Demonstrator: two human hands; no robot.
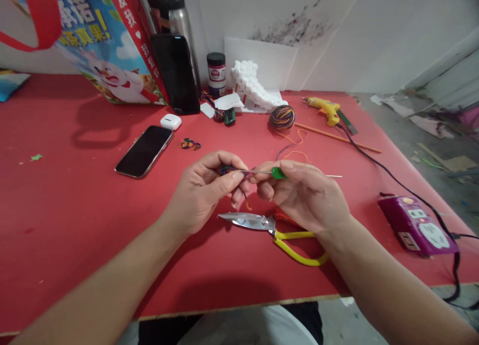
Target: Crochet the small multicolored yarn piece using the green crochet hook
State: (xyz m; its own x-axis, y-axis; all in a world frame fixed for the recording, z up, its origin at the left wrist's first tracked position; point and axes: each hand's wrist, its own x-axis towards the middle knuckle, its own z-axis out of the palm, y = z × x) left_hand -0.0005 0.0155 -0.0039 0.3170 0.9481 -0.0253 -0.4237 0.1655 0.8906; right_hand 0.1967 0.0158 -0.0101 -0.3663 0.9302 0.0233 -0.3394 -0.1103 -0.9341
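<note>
Pinched between the thumb and fingers of my left hand [202, 193] is a small crocheted piece [226, 170] of dark multicoloured yarn, with a short yarn end hanging below. My right hand [309, 193] grips a crochet hook [278, 173] by its green handle. The hook's thin metal shaft reaches leftward to the piece at my left fingertips; whether it passes through a loop is hidden. A loose yarn strand [299, 140] runs from a multicoloured yarn ball [282, 117] down behind my right hand. Under my hands lie scissors [252, 222] with yellow handles, partly covered by my right wrist.
On the red table [75, 225], a phone [145, 151], white earbud case [170, 121] and small yarn piece [190, 144] lie left. Behind stand another phone [175, 76], a jar [216, 75] and a white model [254, 86]. Rightward are a glue gun [325, 109] and purple power box [417, 225].
</note>
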